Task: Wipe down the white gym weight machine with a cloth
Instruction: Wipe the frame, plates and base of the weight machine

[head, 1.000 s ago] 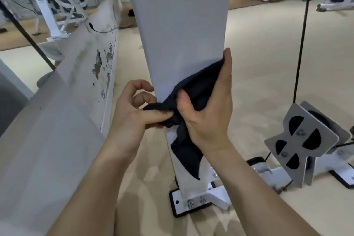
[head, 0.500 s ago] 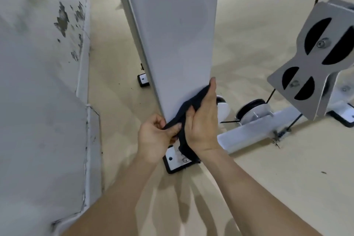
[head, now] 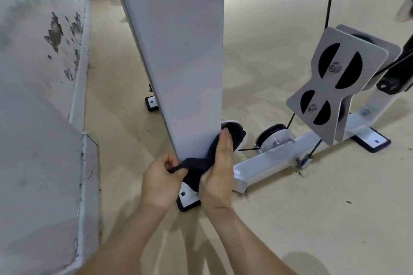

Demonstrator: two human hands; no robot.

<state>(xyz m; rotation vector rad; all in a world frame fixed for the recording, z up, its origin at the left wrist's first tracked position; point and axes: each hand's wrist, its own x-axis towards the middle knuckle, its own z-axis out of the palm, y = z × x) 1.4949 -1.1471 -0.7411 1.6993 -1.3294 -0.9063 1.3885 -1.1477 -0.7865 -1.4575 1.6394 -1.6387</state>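
Now the dark cloth [head: 193, 177] is being held at the bottom edge of the white machine panel [head: 178, 51]. It is being pinched at one end by the left hand [head: 159, 179] and pressed flat under the straight, closed fingers of the right hand [head: 218, 172]. If it is being carried lower, it could be snagged on the bolted foot [head: 186, 196] or the nearby pulley [head: 238, 136]. A second ago it was being worked higher up the panel.

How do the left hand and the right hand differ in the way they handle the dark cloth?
The left hand pinches one end of the cloth with curled fingers; the right hand lies flat on it with straight fingers. The left hand sits at the white panel's lower left corner; the right hand lies along its right edge and reaches higher. Both touch the same cloth at the panel's bottom end.
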